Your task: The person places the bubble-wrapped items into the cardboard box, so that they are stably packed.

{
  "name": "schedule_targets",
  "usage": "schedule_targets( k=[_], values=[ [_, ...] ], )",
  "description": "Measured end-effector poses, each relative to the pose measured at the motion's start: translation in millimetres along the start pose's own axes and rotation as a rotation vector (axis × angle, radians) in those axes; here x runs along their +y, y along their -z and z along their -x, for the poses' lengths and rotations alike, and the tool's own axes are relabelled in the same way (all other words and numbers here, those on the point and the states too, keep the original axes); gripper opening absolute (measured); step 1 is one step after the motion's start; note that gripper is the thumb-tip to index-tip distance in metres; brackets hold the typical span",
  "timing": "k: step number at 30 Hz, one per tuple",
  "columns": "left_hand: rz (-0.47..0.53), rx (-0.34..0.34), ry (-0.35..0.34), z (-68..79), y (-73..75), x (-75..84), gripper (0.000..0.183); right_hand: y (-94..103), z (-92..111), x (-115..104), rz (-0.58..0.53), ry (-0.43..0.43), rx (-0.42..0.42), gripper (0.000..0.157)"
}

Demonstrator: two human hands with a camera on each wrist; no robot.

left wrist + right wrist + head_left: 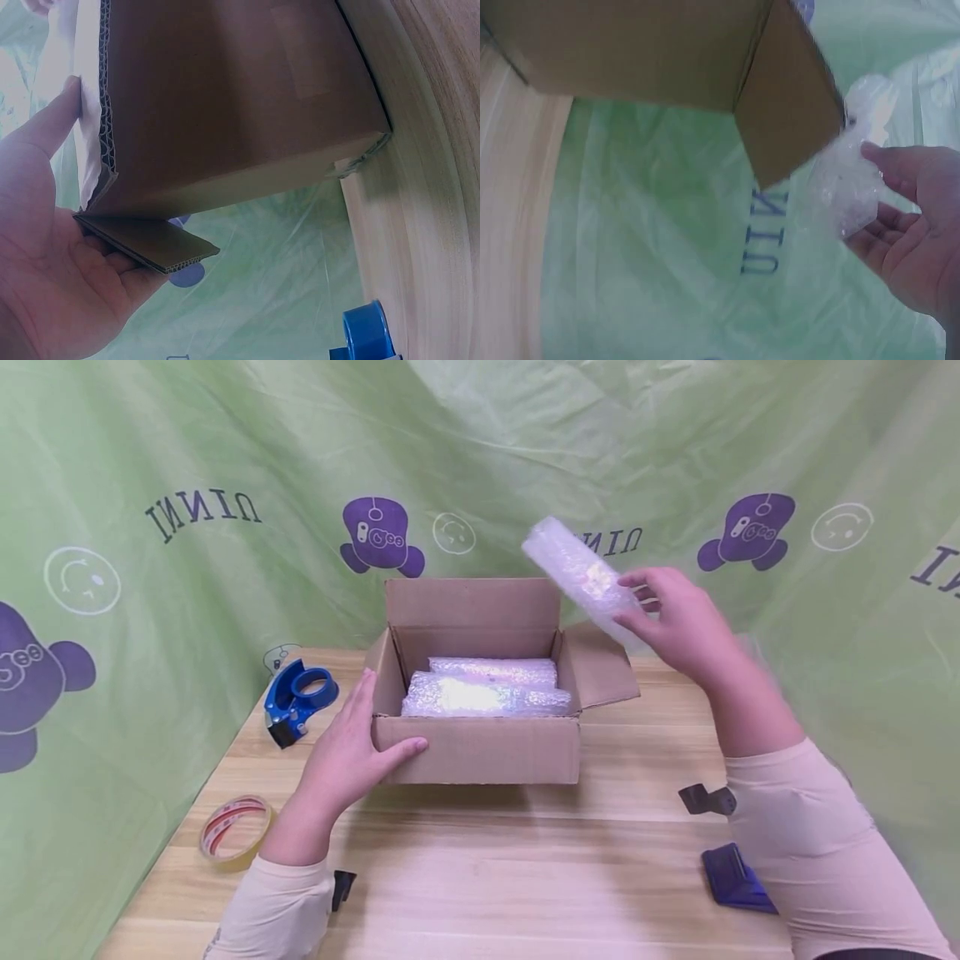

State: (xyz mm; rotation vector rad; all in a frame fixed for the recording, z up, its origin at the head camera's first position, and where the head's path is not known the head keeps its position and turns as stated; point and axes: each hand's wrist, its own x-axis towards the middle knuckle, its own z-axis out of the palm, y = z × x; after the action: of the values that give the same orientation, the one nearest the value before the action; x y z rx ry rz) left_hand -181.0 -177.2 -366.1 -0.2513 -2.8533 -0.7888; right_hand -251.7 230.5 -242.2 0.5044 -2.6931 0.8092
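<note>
An open cardboard box (pixel 480 756) stands on the table, with bubble-wrapped packages (pixel 487 697) lying side by side inside. My left hand (pixel 348 760) holds the box at its near left corner. Its thumb lies at the front wall and its fingers are behind the left flap (pixel 146 240). Above the right flap (pixel 600 668), my right hand (pixel 678 622) grips one end of another bubble-wrapped package (pixel 573 564). That package is tilted, its far end up and to the left. What is inside the wrap cannot be made out.
A blue tape dispenser (pixel 281 702) sits left of the box, with a roll of clear tape (pixel 236 833) nearer the front. By the right forearm are a dark blue object (pixel 735 881), partly hidden, and a small black piece (pixel 705 799). A green printed curtain (pixel 480 460) hangs behind.
</note>
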Motion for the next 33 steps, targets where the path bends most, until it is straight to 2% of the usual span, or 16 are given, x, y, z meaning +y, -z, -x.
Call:
schedule_targets(
  k=[4, 10, 15, 21, 23, 28, 33],
  values=[
    [0.002, -0.001, 0.005, -1.0, -0.9, -0.7, 0.123, -14.8, -9, -15, 0.067, 0.096, -0.021, 0.044],
    [0.007, -0.007, 0.005, -0.7, -0.7, -1.3, 0.123, -44.3, -23, -33, 0.160, 0.194, -0.106, 0.042],
    [0.008, -0.009, 0.007, -0.2, -0.4, -0.7, 0.123, -71.2, -31, -36, 0.185, 0.307, -0.184, 0.040],
    [0.004, -0.003, 0.001, -0.7, -1.1, -0.5, 0.123, -98.4, -34, -27, 0.176, 0.446, -0.236, 0.032],
    [0.004, -0.001, -0.002, -1.2, -1.6, -0.6, 0.123, -103.2, -33, -24, 0.164, 0.463, -0.244, 0.030],
    [0.006, -0.001, -0.002, -1.9, -2.5, -1.0, 0.123, -110.1, -30, -18, 0.162, 0.408, -0.249, 0.032],
    [0.010, -0.001, 0.001, -1.9, -2.9, -2.3, 0.122, -116.3, -29, -15, 0.193, 0.407, -0.227, 0.036]
  ],
)
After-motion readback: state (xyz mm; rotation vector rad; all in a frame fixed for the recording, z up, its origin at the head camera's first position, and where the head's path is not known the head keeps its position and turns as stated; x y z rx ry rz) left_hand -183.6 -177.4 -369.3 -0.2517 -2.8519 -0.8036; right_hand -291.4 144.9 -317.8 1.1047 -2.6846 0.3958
